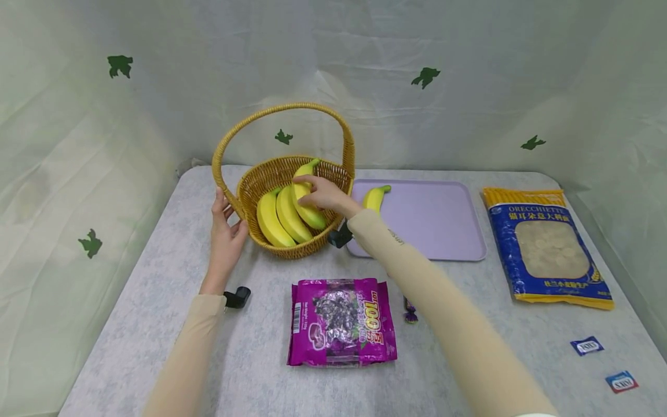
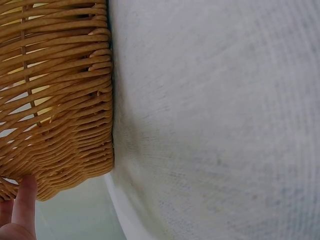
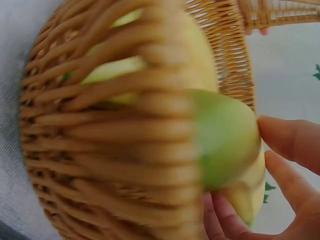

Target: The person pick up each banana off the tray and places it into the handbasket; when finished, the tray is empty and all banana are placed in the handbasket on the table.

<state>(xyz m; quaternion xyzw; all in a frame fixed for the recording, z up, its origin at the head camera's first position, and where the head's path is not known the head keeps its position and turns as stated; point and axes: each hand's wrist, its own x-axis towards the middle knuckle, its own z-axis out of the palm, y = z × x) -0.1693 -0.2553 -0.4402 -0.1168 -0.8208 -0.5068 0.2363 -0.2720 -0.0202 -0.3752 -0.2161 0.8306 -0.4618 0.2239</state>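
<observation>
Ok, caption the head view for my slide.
Left grip touching a wicker basket, right grip holding a banana inside.

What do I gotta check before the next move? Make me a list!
1. Curved yellow banana with a green tip held: ok, the right hand grips it.
2. That banana settled in the rounded golden-brown wicker basket: cannot tell, the hand partly covers it.
3. Left hand at the basket: ok, it touches the side.
4. Basket flat on the pale grey table: ok.
5. Shiny purple plastic packet apart from the basket: ok.
6. Every banana in the basket: not ok, another curved yellow banana lies on the rectangular lilac tray.
</observation>
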